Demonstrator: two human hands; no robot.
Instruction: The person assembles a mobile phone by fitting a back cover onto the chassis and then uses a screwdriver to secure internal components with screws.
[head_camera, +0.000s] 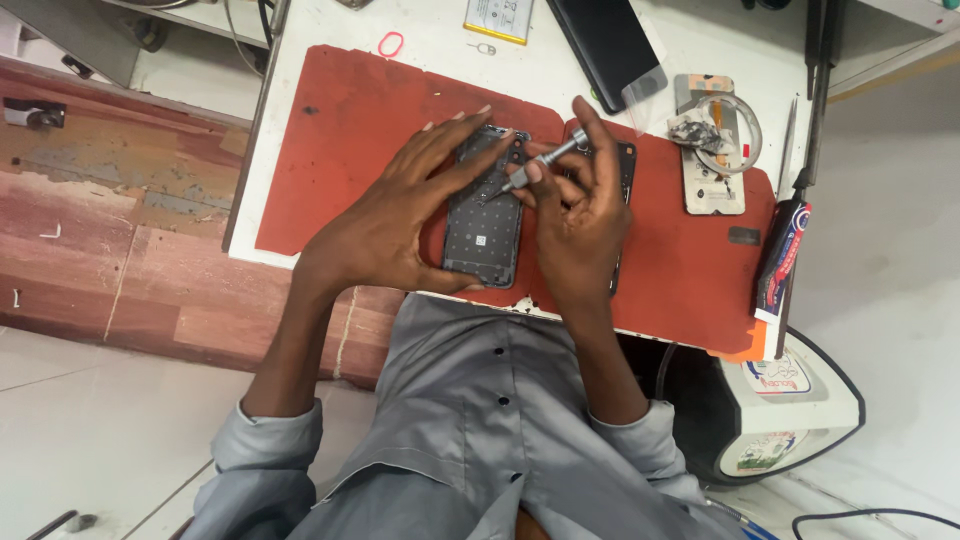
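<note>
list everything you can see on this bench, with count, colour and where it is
opened phone: 1, dark grey, back cover off, middle of the mat under both hands
screwdriver: 1, silver, tip down on the opened phone
second phone part: 1, black, partly hidden behind the right hand
work mat: 1, red, covering most of the white table
dark phone: 1, black, top of the table
battery: 1, white with yellow edge, top edge of view
rubber loop: 1, pink, above the mat
tape roll: 1, clear, on a grey plate at right
table: 1, white
shirt: 1, grey, bottom of view
left hand: 1, steadying the opened phone
right hand: 1, gripping the screwdriver
</note>
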